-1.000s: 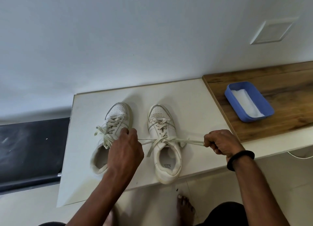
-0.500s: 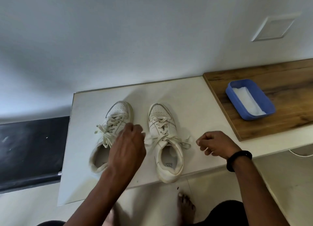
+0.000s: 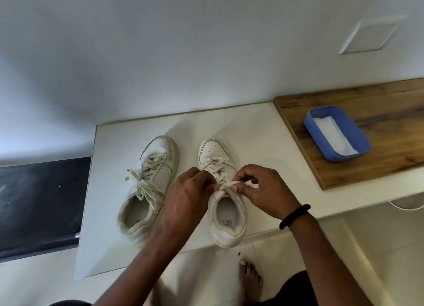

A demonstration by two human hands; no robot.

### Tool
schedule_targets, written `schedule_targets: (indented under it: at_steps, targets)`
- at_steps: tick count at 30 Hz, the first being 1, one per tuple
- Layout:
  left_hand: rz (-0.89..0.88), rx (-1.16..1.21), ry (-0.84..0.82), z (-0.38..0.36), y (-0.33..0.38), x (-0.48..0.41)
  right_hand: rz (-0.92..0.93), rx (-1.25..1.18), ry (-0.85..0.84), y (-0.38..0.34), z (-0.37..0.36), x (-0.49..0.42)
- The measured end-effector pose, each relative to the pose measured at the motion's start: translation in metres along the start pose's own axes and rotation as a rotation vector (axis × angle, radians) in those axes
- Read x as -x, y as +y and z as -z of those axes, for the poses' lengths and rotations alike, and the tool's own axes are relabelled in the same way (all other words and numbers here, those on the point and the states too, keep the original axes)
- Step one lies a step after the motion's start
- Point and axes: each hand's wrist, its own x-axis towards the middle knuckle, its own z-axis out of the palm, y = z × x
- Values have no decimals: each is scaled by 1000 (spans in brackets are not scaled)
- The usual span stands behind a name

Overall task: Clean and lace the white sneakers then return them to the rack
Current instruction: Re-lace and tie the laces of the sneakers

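Note:
Two white sneakers stand side by side, toes toward the wall, on a white tabletop (image 3: pixel 252 127). The left sneaker (image 3: pixel 149 186) has its lace tied in a loose bow. Over the tongue of the right sneaker (image 3: pixel 226 214) both hands meet. My left hand (image 3: pixel 185 198) pinches the lace ends (image 3: pixel 226 185) from the left, and my right hand (image 3: pixel 263 191) pinches them from the right between thumb and forefinger. A black band circles my right wrist. The knot itself is partly hidden by my fingers.
A blue tray (image 3: pixel 337 133) holding a folded white cloth sits on a wooden board (image 3: pixel 378 168) to the right. A white wall rises behind the table. A dark panel (image 3: pixel 41 202) lies at the left. My bare foot (image 3: pixel 249 276) stands on the tiled floor below the table edge.
The lace was stretched wide between my hands, then slackened. Both hands have now come together over the right sneaker's tongue, pinching the lace ends close to the shoe.

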Motion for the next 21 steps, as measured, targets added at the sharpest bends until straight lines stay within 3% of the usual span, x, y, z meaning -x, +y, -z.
schedule_targets:
  at_steps: [6, 10, 14, 17, 21]
  targets:
    - [44, -122, 40, 9, -4, 0, -59, -244, 78, 11, 28, 1]
    - [-20, -132, 89, 12, -8, -4, -91, -609, 216, 13, 44, 6]
    - [-27, -205, 142, 11, -13, -4, -140, -1204, 190, 12, 55, 6]
    - [-61, -258, 194, 7, -13, -3, -175, -1350, 140, 11, 58, 7]
    - [-159, -122, 142, -2, -9, -4, -136, -1490, 10, 8, 55, 7]
